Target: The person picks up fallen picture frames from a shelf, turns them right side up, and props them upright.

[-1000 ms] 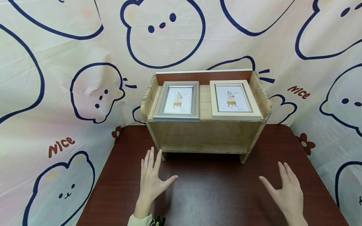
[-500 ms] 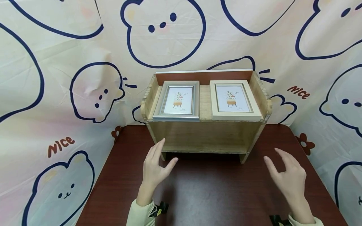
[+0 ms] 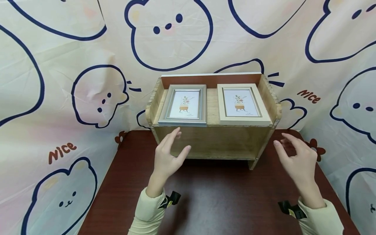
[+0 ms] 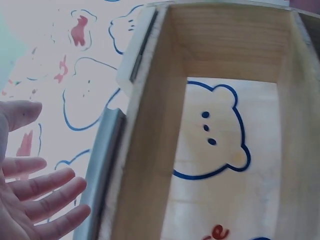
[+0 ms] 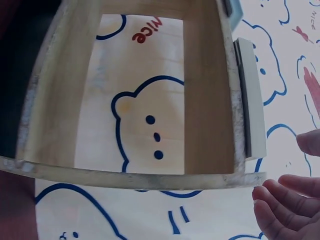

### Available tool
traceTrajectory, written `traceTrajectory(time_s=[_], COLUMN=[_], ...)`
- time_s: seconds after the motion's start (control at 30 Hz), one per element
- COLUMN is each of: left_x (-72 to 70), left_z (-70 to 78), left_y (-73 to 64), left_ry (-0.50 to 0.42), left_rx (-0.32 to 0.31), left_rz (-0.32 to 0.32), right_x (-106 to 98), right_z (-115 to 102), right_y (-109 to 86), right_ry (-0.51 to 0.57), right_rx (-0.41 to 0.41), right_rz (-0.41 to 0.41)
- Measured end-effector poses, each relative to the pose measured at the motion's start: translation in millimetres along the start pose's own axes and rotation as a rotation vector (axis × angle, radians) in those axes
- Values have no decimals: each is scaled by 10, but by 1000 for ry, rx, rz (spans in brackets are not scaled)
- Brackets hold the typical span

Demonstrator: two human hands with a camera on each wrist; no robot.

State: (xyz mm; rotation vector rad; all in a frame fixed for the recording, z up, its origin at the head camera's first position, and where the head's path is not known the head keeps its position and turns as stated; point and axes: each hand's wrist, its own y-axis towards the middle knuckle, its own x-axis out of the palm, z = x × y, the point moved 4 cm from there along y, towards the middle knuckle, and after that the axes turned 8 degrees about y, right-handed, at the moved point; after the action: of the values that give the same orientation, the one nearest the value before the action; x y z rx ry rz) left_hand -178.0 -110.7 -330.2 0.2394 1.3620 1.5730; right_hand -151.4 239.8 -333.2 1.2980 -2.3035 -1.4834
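My left hand (image 3: 168,160) is raised in front of the lower left of a small wooden shelf (image 3: 205,142), thumb apart from the fingers and nothing in its grasp. To the shelf's right hovers my right hand (image 3: 298,160), fingers loosely bent and holding nothing. On the shelf's top lie a silver-grey picture frame (image 3: 203,109) at left and a cream picture frame (image 3: 265,114) at right, each with a potted-plant print. In the left wrist view, the left fingers (image 4: 55,200) are near the silver-grey frame's edge. The right fingertips (image 5: 265,192) are close to the shelf's side edge.
The shelf stands at the back of a dark red-brown table (image 3: 217,202). Behind and beside it hangs a white cloth (image 3: 97,49) with blue bear outlines. Raised side panels (image 3: 271,101) bound the shelf top. Each wrist wears a black strap (image 3: 171,199).
Both hands have moved forward and up toward the shelf, bringing more of the sleeves into view. The right fingers have bent more. Both picture frames stay in place.
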Motion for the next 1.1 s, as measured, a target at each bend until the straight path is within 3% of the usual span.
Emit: traceTrajectory(time_s=[0.3, 0.47, 0.63, 0.8, 1.1], left_x=[59, 165, 269, 359, 531], left_z=[87, 120, 147, 156, 122], left_y=[289, 477, 694, 862, 1070], left_ry=[-26, -47, -110, -146, -111], left_rx=[-82, -131, -172, -223, -290], left_rz=[-116, -203, -247, -293, -387], right_x=[68, 103, 153, 215, 348], right_z=[-101, -153, -192, -210, -230], right_y=[252, 415, 602, 753, 959], right_ry=[27, 36, 17, 5, -75], right_rx=[-24, -50, -55, -19, 98], right_rz=[-34, -42, -75, -142, -289])
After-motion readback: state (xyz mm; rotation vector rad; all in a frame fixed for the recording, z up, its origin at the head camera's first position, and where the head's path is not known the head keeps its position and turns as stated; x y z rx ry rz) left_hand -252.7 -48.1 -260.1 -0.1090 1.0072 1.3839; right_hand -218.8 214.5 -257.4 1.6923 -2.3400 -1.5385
